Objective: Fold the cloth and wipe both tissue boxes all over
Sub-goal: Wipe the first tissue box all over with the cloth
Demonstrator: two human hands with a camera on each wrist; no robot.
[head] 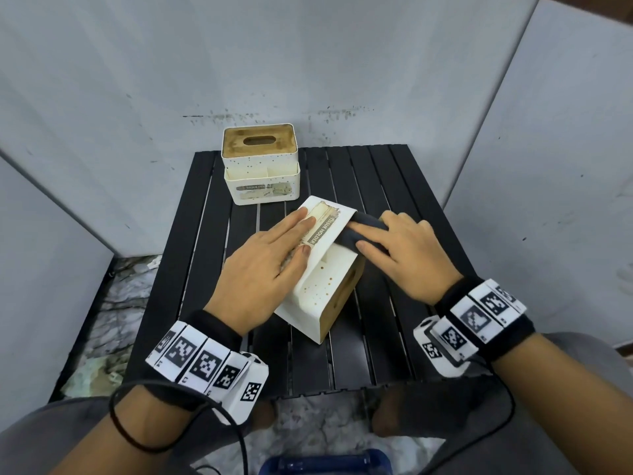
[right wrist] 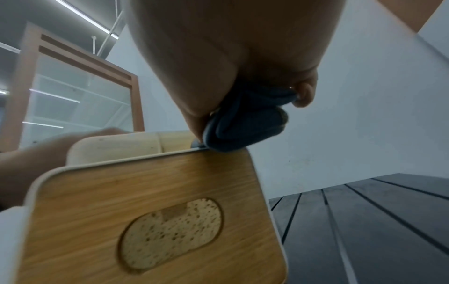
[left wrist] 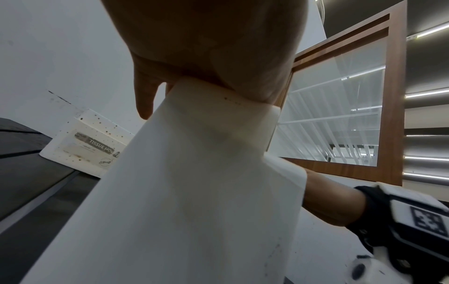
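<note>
A white tissue box with a wooden lid lies tipped on its side in the middle of the black slatted table. My left hand presses flat on its labelled face with straight fingers; the palm rests on the box's white wall. My right hand pinches a folded dark grey cloth and holds it against the box's upper far edge. The right wrist view shows the cloth bunched between thumb and fingers at the lid's rim. The second tissue box stands upright at the table's back left.
Grey panel walls close in the table on three sides. Marbled floor shows to the left, and a blue object lies below the table's near edge between my knees. Bare slats lie to the right of the box.
</note>
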